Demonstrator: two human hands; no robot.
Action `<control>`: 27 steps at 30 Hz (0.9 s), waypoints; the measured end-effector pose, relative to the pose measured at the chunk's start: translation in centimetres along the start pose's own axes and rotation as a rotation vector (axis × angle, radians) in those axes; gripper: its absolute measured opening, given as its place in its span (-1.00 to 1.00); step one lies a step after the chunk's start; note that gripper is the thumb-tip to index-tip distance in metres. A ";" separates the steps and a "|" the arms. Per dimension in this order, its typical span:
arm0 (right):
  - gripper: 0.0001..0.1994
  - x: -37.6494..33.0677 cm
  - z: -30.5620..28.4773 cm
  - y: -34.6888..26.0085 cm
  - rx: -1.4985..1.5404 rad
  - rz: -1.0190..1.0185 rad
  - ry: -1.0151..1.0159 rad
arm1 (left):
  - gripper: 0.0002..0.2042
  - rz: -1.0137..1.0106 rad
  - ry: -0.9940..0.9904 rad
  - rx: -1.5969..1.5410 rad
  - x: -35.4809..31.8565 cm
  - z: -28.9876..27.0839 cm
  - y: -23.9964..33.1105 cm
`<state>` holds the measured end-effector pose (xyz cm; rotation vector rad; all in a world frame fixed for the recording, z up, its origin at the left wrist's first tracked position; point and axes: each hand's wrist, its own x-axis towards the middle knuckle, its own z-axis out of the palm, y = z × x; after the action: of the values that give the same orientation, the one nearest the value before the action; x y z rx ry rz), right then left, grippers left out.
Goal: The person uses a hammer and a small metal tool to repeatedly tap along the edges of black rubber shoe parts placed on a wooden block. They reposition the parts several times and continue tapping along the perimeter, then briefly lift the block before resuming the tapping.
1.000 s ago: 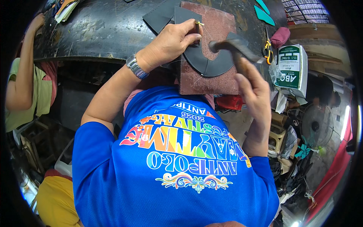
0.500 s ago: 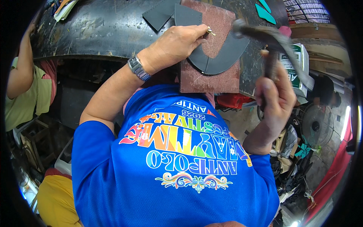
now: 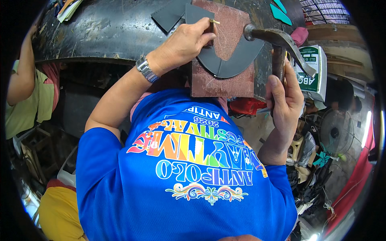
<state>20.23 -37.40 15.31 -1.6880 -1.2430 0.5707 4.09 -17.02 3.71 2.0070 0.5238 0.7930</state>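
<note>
Head view: the left hand [image 3: 183, 44] pinches a small punch [image 3: 212, 25] upright on the curved dark leather piece [image 3: 237, 56], which lies on a reddish board [image 3: 225, 82] at the workbench's [image 3: 104, 36] near edge, steadying it; the right hand [image 3: 286, 98] grips the raised hammer [image 3: 277, 38] by its handle, poised above

a black worktop [image 3: 104, 32] is seen, with teal offcuts [image 3: 279, 12] lying at its far right corner, a white printed box [image 3: 315, 68] set just off its right edge, a standing fan [image 3: 335, 132] below that box, and another person's arm [image 3: 22, 68] at its left end.
</note>
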 end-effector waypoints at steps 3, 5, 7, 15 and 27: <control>-0.51 0.0 0.1 0.2 0.015 -0.026 0.022 | -0.85 0.101 0.008 0.074 -0.5 0.0 0.0; -0.51 0.1 0.3 0.4 0.008 -0.033 0.005 | -0.85 0.126 0.013 0.106 -0.6 0.0 0.1; -0.51 0.2 0.3 0.2 0.003 -0.051 -0.021 | -0.85 0.159 0.004 0.131 -0.6 -0.1 0.3; -0.43 0.2 -0.4 -1.9 0.500 -0.474 0.223 | -0.85 0.306 -0.030 0.239 -0.3 0.2 1.7; -0.53 -0.6 -0.5 0.6 -0.110 -0.016 -0.060 | -0.84 -0.017 -0.011 -0.011 -0.7 -0.1 0.6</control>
<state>20.69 -38.17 14.94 -1.7618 -1.3509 0.5558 3.52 -17.72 4.00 1.9937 0.5286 0.7729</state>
